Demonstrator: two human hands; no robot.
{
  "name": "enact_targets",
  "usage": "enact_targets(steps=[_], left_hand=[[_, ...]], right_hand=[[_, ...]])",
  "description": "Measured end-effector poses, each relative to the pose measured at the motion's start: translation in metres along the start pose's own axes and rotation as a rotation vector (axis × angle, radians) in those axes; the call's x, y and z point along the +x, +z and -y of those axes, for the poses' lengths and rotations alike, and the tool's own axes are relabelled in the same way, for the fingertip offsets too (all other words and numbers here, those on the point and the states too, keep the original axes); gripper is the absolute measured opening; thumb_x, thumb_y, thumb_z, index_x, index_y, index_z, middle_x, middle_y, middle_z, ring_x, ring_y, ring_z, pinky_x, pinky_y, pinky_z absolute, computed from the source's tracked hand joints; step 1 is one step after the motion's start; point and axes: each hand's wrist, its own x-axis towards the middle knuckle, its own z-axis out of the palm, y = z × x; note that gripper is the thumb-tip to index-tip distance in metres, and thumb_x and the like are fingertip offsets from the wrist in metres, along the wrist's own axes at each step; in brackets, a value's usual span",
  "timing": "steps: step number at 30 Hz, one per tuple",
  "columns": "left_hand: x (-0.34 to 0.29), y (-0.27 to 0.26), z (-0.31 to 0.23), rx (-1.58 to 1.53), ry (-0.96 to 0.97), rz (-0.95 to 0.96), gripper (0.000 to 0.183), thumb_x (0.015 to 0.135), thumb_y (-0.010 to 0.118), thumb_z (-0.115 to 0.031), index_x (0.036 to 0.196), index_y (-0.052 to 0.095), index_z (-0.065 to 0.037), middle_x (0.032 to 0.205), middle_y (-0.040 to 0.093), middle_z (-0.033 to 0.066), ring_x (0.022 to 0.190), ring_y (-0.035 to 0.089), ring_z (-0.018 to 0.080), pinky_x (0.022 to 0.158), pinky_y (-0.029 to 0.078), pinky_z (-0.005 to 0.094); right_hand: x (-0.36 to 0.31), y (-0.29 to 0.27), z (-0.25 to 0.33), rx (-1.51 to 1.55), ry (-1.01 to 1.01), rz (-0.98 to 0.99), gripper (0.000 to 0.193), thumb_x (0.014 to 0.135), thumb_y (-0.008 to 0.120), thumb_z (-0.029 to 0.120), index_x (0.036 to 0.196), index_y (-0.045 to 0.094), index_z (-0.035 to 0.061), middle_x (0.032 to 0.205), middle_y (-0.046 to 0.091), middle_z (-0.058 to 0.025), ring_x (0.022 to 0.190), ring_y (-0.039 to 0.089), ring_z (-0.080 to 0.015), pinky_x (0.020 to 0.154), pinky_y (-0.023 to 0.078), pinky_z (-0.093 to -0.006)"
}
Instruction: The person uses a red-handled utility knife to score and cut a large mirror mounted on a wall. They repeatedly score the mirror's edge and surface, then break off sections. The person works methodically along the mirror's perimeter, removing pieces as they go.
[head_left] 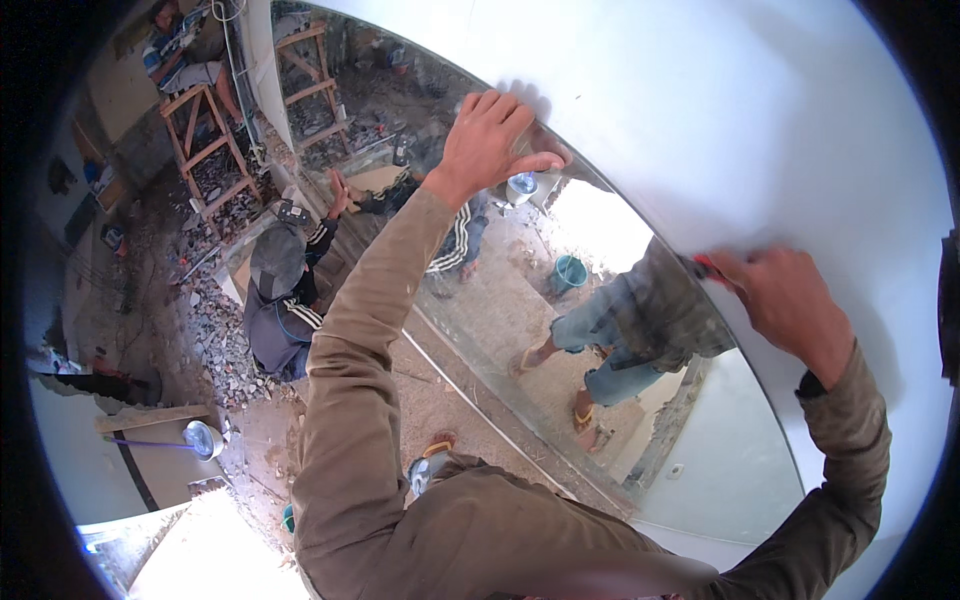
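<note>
A large mirror (730, 440) with a curved upper edge stands against the white wall (640, 70) before me. My left hand (490, 140) lies against its upper edge, fingertips at the rim and thumb stretched out to the right. Farther right along the same edge, my right hand (795, 305) is closed around a small red tool (708, 267). The tool's tip meets the line between mirror and wall; its exact kind is hidden by my fingers and blur.
A person in a grey cap (278, 260) sits low at the left, beside broken rubble (225, 340). Behind, another person (185, 50) is near a wooden trestle (205, 150). A white bucket (203, 440) stands at the lower left. The mirror reflects a teal bucket and legs.
</note>
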Motion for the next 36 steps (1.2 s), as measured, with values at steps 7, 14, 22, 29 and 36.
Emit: enact_targets(steps=[7,14,22,29,36], left_hand=[[-0.007,0.003,0.026,-0.018,0.082,-0.097,0.068,0.083,0.076,-0.062,0.118,0.066,-0.005,0.117,0.065,0.0126,0.115,0.061,0.0328,0.102,0.047,0.0472],[-0.011,0.008,0.032,0.011,0.041,-0.094,0.065,0.084,0.078,-0.057,0.121,0.065,-0.004,0.118,0.066,0.0137,0.116,0.061,0.0338,0.101,0.049,0.0476],[-0.014,0.012,0.036,0.057,0.076,-0.1,0.063,0.087,0.072,-0.062,0.119,0.065,-0.008,0.117,0.063,0.009,0.112,0.06,0.0283,0.098,0.047,0.0459],[-0.016,0.014,0.04,0.062,0.059,-0.045,0.062,0.087,0.077,-0.056,0.122,0.066,-0.006,0.118,0.065,0.0122,0.114,0.06,0.0306,0.098,0.048,0.0468],[-0.012,0.016,0.036,0.018,0.078,-0.078,0.062,0.082,0.082,-0.053,0.12,0.067,-0.007,0.118,0.066,0.0116,0.111,0.062,0.0307,0.095,0.049,0.0458]], right_hand=[[-0.034,-0.035,-0.007,-0.031,0.201,0.186,0.023,0.089,0.071,0.008,0.11,0.077,0.0139,0.073,0.069,-0.0108,0.07,0.066,-0.0332,0.064,0.05,-0.0437],[-0.002,-0.003,-0.002,-0.037,0.11,0.047,0.023,0.09,0.066,0.01,0.112,0.073,0.0158,0.079,0.071,-0.0109,0.075,0.069,-0.0349,0.066,0.053,-0.0458],[-0.032,-0.008,-0.004,0.049,0.127,0.226,0.026,0.092,0.069,0.008,0.117,0.072,0.0126,0.081,0.073,-0.0096,0.072,0.068,-0.0306,0.065,0.05,-0.0438],[-0.084,-0.005,-0.002,0.038,0.284,0.341,0.023,0.094,0.068,0.009,0.116,0.073,0.0155,0.077,0.071,-0.0098,0.069,0.065,-0.0307,0.064,0.048,-0.0427],[-0.164,-0.006,-0.013,0.018,0.455,0.426,0.011,0.094,0.068,0.013,0.104,0.071,0.012,0.075,0.066,-0.0119,0.078,0.064,-0.0363,0.067,0.048,-0.047]])
